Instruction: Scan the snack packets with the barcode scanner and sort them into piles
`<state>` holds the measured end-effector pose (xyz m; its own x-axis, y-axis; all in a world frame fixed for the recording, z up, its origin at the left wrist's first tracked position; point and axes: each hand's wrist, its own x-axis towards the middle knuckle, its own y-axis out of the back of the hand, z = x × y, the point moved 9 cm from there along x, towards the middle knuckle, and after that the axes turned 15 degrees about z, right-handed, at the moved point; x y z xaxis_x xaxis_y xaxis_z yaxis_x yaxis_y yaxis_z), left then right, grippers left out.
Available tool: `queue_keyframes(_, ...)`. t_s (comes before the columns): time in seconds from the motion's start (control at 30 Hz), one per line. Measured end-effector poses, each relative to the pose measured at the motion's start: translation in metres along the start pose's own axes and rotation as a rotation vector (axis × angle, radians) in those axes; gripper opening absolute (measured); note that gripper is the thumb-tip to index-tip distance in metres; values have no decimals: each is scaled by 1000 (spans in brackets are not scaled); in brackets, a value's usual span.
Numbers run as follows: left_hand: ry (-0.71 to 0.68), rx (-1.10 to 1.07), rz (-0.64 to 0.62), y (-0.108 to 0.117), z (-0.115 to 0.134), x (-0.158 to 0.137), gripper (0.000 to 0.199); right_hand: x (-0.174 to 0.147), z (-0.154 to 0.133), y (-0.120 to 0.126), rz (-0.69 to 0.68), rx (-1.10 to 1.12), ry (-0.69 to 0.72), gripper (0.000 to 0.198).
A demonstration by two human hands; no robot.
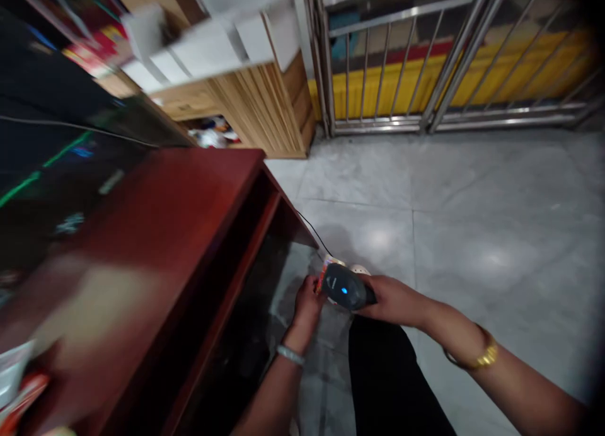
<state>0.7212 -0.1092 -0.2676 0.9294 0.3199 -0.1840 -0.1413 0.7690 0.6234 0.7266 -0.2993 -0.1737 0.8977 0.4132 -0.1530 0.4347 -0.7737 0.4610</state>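
Note:
My right hand (385, 297) is closed round the handle of a dark grey barcode scanner (343, 286) with a small blue light on top. Just left of it, my left hand (309, 300) is closed on a small packet with orange and white print (322, 273). Most of that packet is hidden behind the scanner head, so its kind is unclear. Both hands are low, above the floor and beside the desk.
A reddish-brown desk (189, 190) with an open shelf fills the left. Wrappers (23, 392) lie on its near corner. Behind are a wooden cabinet (265, 108), white boxes (203, 55) and a metal gate (382, 77). A thin black cable (314, 231) hangs near the scanner.

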Motion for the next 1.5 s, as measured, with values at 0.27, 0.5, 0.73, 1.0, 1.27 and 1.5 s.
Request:
queue_keyframes(0.27, -108, -425, 434, 252, 101, -186, 17, -144, -212, -39, 115, 209, 313, 27)
queue_keyframes(0.5, -87, -339, 787, 413, 39, -326, 30, -200, -330, -146, -97, 278, 398, 31)
queue_keyframes(0.73, -78, -457, 922, 473, -11, -364, 30, -204, -383, -220, -167, 184, 443, 40)
queue_keyframes(1.0, 17, -373, 968, 515, -57, -356, 39, -195, -406, -245, -164, 225, 567, 44)
queue_keyframes(1.27, 138, -280, 1087, 536, -101, -402, 52, -187, -400, -278, -309, 229, 621, 48)
queue_keyframes(1.5, 322, 54, 1189, 544, -111, -416, 43, -182, -389, -298, -428, 221, 452, 49)
